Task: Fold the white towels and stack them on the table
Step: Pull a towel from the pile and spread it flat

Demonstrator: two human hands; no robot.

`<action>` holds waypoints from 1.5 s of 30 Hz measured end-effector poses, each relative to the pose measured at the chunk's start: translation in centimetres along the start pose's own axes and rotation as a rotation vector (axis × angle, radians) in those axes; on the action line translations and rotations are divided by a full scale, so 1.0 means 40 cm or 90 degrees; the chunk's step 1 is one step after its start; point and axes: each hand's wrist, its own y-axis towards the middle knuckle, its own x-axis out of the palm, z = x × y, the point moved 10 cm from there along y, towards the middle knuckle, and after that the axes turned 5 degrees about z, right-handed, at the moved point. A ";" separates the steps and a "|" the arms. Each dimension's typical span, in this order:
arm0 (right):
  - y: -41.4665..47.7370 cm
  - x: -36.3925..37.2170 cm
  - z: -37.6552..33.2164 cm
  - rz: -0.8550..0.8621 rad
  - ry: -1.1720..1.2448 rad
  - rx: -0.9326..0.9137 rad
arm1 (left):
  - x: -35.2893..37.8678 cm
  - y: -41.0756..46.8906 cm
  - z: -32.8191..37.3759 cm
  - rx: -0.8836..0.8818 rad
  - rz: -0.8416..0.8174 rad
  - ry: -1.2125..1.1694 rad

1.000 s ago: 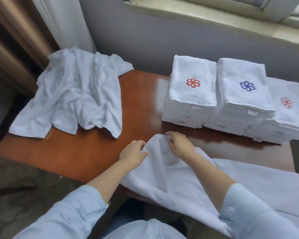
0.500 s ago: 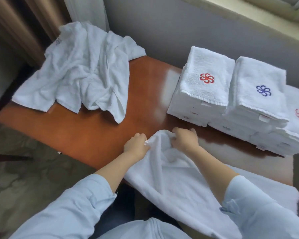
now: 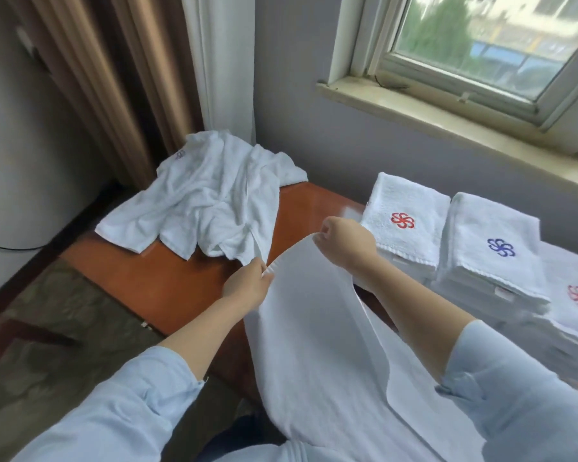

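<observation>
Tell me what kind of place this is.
Probably a hotel guest room: stacks of identical folded towels with embroidered logos, heavy brown curtains beside a window, and a polished wooden table.

Towel (image 3: 314, 328): top edge raised off the table (image 3: 167, 285), formerly lying on it. Left hand (image 3: 247, 285) and right hand (image 3: 344, 245): lifted, spread farther apart, each pinching a corner.

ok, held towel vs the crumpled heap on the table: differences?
The held towel hangs smooth, its top edge pinched by the left hand and right hand; the crumpled heap is bunched and creased. The held towel's top edge is up off the table; the crumpled heap lies on it, untouched. Both are white and unfolded.
</observation>
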 end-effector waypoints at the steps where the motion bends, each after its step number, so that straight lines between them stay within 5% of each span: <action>1: 0.003 0.018 -0.002 -0.027 0.046 0.040 | 0.000 0.010 -0.006 0.002 -0.005 0.005; 7: -0.073 0.221 -0.082 -0.361 0.525 0.254 | 0.022 0.078 -0.083 -0.019 -0.048 -0.006; 9: -0.093 0.283 -0.099 -0.435 0.568 0.280 | 0.042 0.098 -0.116 -0.035 -0.074 -0.049; 13: -0.075 0.348 -0.033 -0.320 0.390 0.271 | 0.119 0.100 -0.176 -0.108 -0.185 -0.216; 19: -0.155 0.473 -0.009 -0.338 0.117 0.104 | 0.187 0.093 -0.255 -0.091 -0.274 -0.133; 29: -0.229 0.541 -0.066 -0.376 0.021 0.015 | 0.187 0.026 -0.248 -0.006 -0.521 -0.040; 33: -0.225 0.528 -0.079 -0.377 0.081 0.016 | 0.151 -0.001 -0.287 -0.080 -0.609 0.098; 38: -0.236 0.459 -0.035 -0.265 0.164 0.084 | 0.087 0.063 -0.211 0.071 -0.398 0.375; 45: -0.364 0.363 0.129 -0.172 0.146 0.238 | 0.195 0.042 0.037 0.266 -0.323 0.267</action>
